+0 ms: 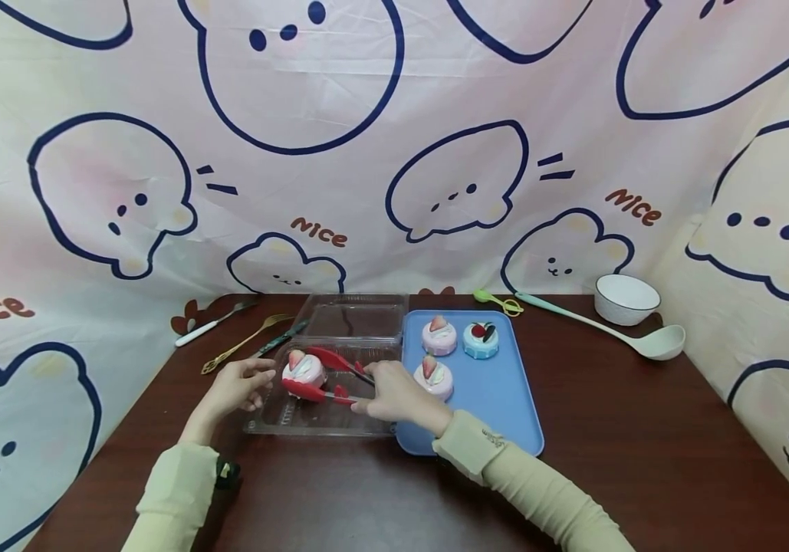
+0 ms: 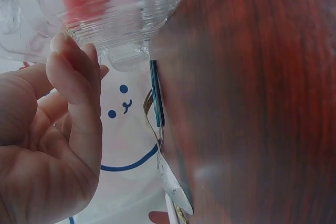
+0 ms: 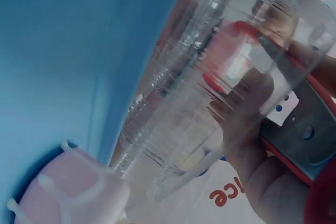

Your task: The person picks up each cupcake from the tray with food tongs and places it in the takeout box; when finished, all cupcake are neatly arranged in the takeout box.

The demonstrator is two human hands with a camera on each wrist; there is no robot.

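In the head view my right hand (image 1: 394,391) grips a pair of red-tipped tongs (image 1: 306,389). Between their tips sits a pink toy cake (image 1: 304,369) with a strawberry piece on top, over the left part of an open clear plastic box (image 1: 359,428). My left hand (image 1: 238,389) is at the box's left side, fingers loosely bent, fingertips right at the rim. The left wrist view shows this hand (image 2: 68,124) with nothing in its palm. Metal tong arms (image 3: 302,129) cross the right wrist view, partly seen through the clear plastic.
A blue tray (image 1: 494,406) right of the box bears two pink cakes (image 1: 433,379) and a blue cake (image 1: 481,341). Behind my left hand lie a white-handled utensil (image 1: 201,331), a gold fork (image 1: 245,343) and a teal-handled utensil (image 1: 282,337). A ladle (image 1: 659,343) and a white bowl (image 1: 627,300) are back right.
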